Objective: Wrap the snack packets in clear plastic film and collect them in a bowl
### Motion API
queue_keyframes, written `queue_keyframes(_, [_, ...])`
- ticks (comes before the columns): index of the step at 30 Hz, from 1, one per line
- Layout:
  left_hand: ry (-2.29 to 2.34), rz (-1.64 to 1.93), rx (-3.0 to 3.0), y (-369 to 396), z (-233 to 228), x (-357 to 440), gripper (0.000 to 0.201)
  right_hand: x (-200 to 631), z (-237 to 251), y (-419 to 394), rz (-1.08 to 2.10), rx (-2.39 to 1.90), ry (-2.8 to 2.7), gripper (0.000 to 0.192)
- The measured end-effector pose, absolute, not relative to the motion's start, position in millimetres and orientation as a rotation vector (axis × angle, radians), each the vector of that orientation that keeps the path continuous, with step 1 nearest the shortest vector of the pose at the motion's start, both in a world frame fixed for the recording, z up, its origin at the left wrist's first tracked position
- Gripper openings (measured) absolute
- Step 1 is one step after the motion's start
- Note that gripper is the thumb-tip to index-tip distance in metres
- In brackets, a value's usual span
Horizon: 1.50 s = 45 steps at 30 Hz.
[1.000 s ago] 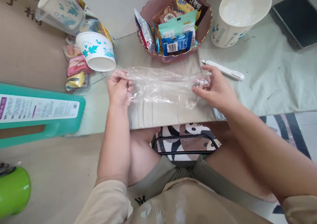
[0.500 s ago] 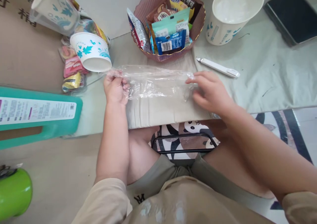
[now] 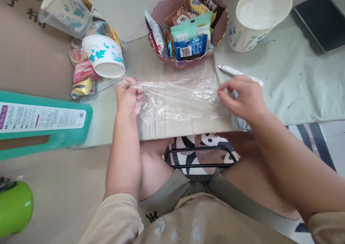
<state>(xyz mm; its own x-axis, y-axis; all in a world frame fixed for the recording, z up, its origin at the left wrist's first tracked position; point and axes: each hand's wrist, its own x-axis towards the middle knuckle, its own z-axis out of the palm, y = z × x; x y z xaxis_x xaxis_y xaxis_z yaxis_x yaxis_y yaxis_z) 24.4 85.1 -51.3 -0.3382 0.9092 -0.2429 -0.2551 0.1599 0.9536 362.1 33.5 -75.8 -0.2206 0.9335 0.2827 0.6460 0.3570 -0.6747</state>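
A clear plastic bag (image 3: 180,98) is stretched flat between my hands, just over the cloth-covered table (image 3: 164,129). My left hand (image 3: 129,96) is closed around its left end. On the other side, my right hand (image 3: 242,96) pinches the right edge between thumb and forefinger. Beyond the right hand lies a white utility knife (image 3: 234,71), partly covered by the fingers. A white paper bowl (image 3: 104,55) with blue leaf prints rests tipped behind my left hand. Some crumpled clear plastic (image 3: 239,122) shows below my right hand.
A pink scalloped bowl (image 3: 223,39) of packaged snacks stands at the back. Right of it are a paper bucket (image 3: 245,39) with clear plastic inside and a dark flat device (image 3: 320,23). Stacked cups (image 3: 68,12), wrapped snacks (image 3: 85,71) and a teal jug (image 3: 87,122) occupy the left.
My right hand has moved to the right and its fingers have closed on the bag's edge. The plastic is now spread wider. My left hand keeps its hold.
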Motion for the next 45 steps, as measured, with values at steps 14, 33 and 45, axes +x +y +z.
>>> queue_keyframes(14, [1.263, 1.027, 0.671, 77, -40, 25, 0.025, 336, -67, 48, 0.718, -1.218, -1.658, 0.011])
queue_keyframes(33, [1.324, 1.075, 0.952, 74, -54, 27, 0.026, 342, -71, 37, 0.593, -1.389, -1.519, 0.011])
queue_keyframes(45, [1.27, 1.349, 0.929, 77, -54, 20, 0.022, 345, -85, 44, 0.962, -1.238, -1.37, 0.03])
